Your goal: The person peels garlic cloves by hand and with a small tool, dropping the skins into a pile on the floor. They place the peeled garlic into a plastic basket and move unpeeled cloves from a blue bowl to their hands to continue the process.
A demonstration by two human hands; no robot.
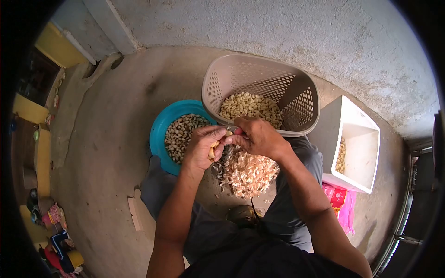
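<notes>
My left hand [202, 146] is closed around several pale, oblong seeds [213, 149], one of them pinched at the fingertips. My right hand [259, 137] meets it there, gripping a small knife with a red handle [238, 131]; its short blade is partly hidden by the fingers. Just beneath both hands lies a heap of thin, peach-coloured skins [249, 173] with darker shell bits at its left side. To the left, a blue basin [157, 134] holds grey-brown, unpeeled seeds [178, 136]. Beyond the hands, peeled cream-coloured seeds [250, 105] lie in a taupe plastic basket [259, 62].
A white foam box [359, 160], tipped on its side, has pale seeds inside at right. Pink and red packaging [340, 204] lies under it. Behind runs a rough wall [278, 28]. A flat wooden piece [135, 213] rests on the concrete floor, and assorted items line the far left.
</notes>
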